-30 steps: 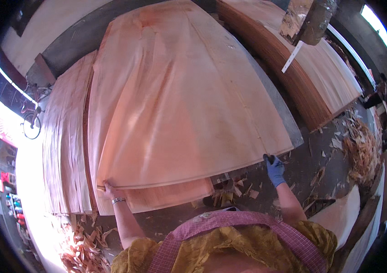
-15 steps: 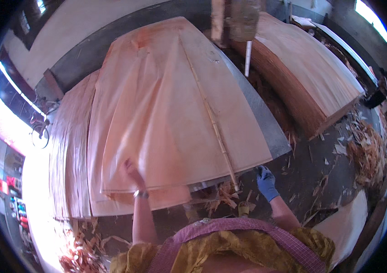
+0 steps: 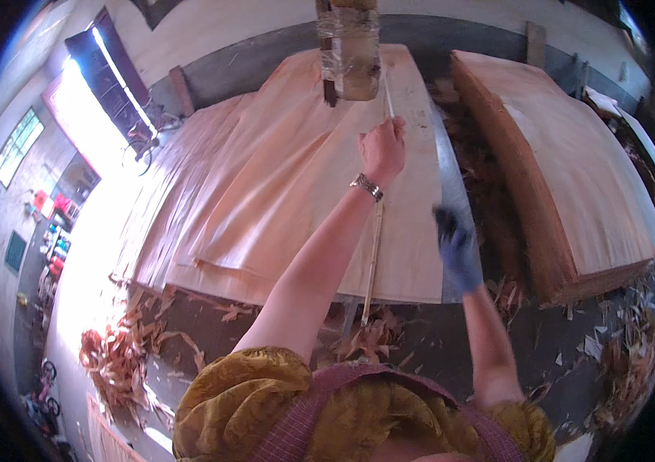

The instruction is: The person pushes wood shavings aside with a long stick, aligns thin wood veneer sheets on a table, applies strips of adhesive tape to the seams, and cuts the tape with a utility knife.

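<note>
Closest to the body, loose shavings (image 3: 115, 362) are strewn over the dark floor (image 3: 435, 346), and the lower end of a thin jointed stick (image 3: 372, 269) is seen jutting past the front edge of a pale wood sheet (image 3: 412, 246). The sheet is spread straight ahead, with a grey board (image 3: 451, 181) exposed along its right side; the stick is set lengthwise over it. From its rippled folds, the sheet is judged thin, light and limp, easily creased or split along the grain; it is best taken at two well-separated places on the front edge. The stick, being slim, is judged light and fairly stiff, and is best gripped near its middle, where it can be balanced.

Over the sheet's right margin, the gloved right hand (image 3: 458, 246) is blurred, its dark fingertips pointed away from the body; whether it is spread or closed, or touching anything, cannot be told. Farther out, the bare left hand (image 3: 383, 152), with a metal bracelet (image 3: 366, 187) worn at the wrist, is held above the stick's line, fingers curled. A slim pale strip (image 3: 388, 100) is seen just beyond them; whether it is pinched, or belongs to the stick, cannot be told. Beyond, part of the sheet is hidden by a wrapped block (image 3: 358, 54).
</note>
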`<state>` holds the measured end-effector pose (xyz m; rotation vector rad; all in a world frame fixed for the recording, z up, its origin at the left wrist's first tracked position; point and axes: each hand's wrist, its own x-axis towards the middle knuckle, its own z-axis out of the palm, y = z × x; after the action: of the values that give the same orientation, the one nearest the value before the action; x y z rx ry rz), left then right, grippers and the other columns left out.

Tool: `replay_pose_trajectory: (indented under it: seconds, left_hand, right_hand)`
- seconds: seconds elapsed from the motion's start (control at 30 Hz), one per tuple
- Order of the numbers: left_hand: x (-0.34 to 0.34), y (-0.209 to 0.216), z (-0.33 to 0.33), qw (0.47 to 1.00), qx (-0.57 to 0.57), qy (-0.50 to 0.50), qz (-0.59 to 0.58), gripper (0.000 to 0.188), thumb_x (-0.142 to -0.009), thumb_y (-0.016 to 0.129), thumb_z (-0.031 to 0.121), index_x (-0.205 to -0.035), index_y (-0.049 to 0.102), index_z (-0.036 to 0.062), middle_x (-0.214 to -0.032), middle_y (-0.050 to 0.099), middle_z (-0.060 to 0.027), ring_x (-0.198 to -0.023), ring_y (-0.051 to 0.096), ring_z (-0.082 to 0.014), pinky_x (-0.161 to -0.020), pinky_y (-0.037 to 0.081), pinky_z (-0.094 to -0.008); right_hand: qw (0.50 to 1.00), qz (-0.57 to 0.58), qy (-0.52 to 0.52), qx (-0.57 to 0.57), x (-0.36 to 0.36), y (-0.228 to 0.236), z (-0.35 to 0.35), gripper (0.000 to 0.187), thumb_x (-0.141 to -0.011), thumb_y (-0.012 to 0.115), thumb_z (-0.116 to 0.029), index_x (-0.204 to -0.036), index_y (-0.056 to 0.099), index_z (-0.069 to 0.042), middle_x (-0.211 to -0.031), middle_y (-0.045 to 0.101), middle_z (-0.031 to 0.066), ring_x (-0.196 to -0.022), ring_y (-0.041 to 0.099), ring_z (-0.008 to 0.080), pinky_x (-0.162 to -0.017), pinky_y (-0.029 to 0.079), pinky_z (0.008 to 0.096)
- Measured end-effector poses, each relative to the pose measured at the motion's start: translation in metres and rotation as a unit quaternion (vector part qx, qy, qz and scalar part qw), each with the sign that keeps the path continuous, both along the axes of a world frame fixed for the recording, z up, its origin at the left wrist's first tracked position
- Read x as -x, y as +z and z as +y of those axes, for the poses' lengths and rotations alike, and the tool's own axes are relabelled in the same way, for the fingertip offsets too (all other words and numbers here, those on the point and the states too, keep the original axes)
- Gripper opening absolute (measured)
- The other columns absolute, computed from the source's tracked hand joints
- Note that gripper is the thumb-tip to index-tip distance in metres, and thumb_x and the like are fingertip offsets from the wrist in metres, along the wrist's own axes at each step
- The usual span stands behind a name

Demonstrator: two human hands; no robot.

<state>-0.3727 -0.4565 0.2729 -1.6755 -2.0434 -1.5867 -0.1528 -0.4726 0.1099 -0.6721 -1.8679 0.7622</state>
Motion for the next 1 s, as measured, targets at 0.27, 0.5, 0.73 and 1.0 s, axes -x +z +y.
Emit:
replay_pose_trajectory:
  seconds: [0.27,0.5,0.73,1.0]
  left_hand:
    - [-0.013,-0.032,-0.065,0.987,0.134,-0.03,0.08,0.029,-0.083,0.055,0.005,-0.104,0.072,0.0161,-0.09,0.07,-0.0138,-0.079,0.067,-0.0302,-0.071,0.051,-0.0425]
    - [-0.097,-0.122,-0.063,0.987,0.13,-0.039,0.087,0.016,-0.083,0.06,0.02,-0.09,0.074,0.0229,-0.083,0.069,-0.0079,-0.085,0.066,-0.0268,-0.085,0.039,-0.0555]
    - [-0.036,-0.179,-0.093,0.861,0.217,-0.306,-0.344,0.022,-0.091,0.054,0.022,-0.102,0.07,0.0094,-0.098,0.071,-0.0058,-0.086,0.066,-0.0191,-0.075,0.047,-0.0415]
    - [0.052,-0.242,-0.091,0.839,0.083,-0.171,-0.51,0.044,-0.089,0.06,0.039,-0.12,0.06,0.0075,-0.113,0.065,-0.0062,-0.106,0.059,-0.0202,-0.088,0.046,-0.0392]
  right_hand:
    - [0.977,-0.031,0.028,-0.211,0.08,0.211,0.152,0.031,-0.103,0.039,-0.021,-0.12,0.055,0.0,-0.114,0.063,0.014,-0.105,0.06,0.0243,-0.095,0.044,0.0343]
    - [0.943,-0.183,0.117,-0.252,0.042,0.184,0.198,0.035,-0.102,0.042,-0.021,-0.128,0.052,0.0,-0.121,0.059,0.0155,-0.11,0.057,0.0253,-0.096,0.045,0.0334]
    - [0.993,-0.013,0.12,0.0,0.032,0.135,0.027,0.036,-0.1,0.049,-0.028,-0.125,0.053,-0.003,-0.108,0.06,0.0106,-0.09,0.058,0.0185,-0.072,0.048,0.028]
    - [0.966,0.127,0.122,0.188,0.042,0.094,-0.038,0.023,-0.097,0.056,-0.029,-0.105,0.061,-0.008,-0.079,0.06,0.0015,-0.059,0.052,0.0075,-0.04,0.034,0.0203]
